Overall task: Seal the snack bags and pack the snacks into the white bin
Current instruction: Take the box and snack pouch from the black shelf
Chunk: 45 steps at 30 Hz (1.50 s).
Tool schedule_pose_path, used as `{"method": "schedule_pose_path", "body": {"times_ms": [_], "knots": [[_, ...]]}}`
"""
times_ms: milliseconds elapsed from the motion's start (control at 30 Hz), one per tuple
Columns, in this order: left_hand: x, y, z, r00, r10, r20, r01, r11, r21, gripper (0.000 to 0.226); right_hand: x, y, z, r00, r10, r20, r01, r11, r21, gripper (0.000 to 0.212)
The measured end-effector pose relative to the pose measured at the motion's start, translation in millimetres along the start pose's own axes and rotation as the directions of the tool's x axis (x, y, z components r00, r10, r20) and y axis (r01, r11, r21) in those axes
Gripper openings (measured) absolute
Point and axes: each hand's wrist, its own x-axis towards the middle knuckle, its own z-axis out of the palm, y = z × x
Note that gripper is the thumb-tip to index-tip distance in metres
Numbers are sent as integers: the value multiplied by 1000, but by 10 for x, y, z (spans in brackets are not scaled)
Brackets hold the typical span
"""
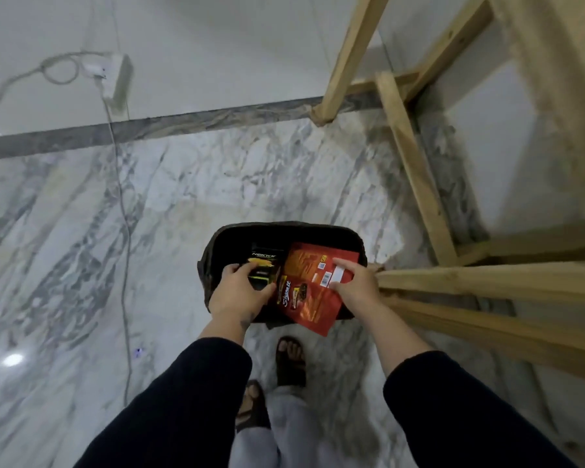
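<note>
A dark, soft-sided bin [284, 228] sits on the marble floor just in front of my feet. Inside it lie a black snack pack with yellow print [263, 261] on the left and a flat red snack bag [309, 288] on the right, whose lower corner sticks out over the near rim. My left hand [240, 288] grips the black pack with curled fingers. My right hand [355, 282] holds the red bag at its right edge, thumb on top by the barcode. No white bin is in view.
A wooden table frame [416, 177] with slanted legs and crossbars stands close on the right, touching the bin's right side. A white power strip [115, 79] and its cable [124, 214] run down the floor on the left. My sandalled feet [289, 359] stand right behind the bin.
</note>
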Motion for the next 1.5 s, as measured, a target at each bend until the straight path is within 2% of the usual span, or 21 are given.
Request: {"method": "schedule_pose_path", "body": {"times_ms": [133,233,333,467,700,900,1133,1300,1500], "knots": [[225,-108,250,999,-13,44,12,999,30,65,282,216,147,997,68,44,-72,994,83,55],[234,-145,273,997,-3,72,-1,999,49,65,290,240,169,975,155,157,-180,971,158,57],[119,-82,159,995,4,97,-8,999,35,65,222,167,68,953,186,239,-210,974,79,55],[-171,160,-185,992,70,108,-72,997,10,54,4,-56,-136,962,135,239,-137,991,-7,53],[-946,539,-963,961,231,150,-248,963,103,54,-993,-593,-594,972,-43,232,73,990,-121,54],[-1792,658,-1393,900,400,173,-429,883,191,52,-2134,-682,-915,978,-168,124,185,972,-145,52],[-2845,844,-1521,779,567,267,-626,718,304,46,-3413,-309,-1308,982,-180,-64,177,983,-42,53],[-3679,1383,-1350,673,635,378,-739,561,373,49,-4203,150,-1871,960,-173,-222,155,983,-96,53],[-4647,2097,-746,511,729,456,-852,359,381,49,-5044,934,-2657,903,-113,-415,109,993,-33,51]]}}
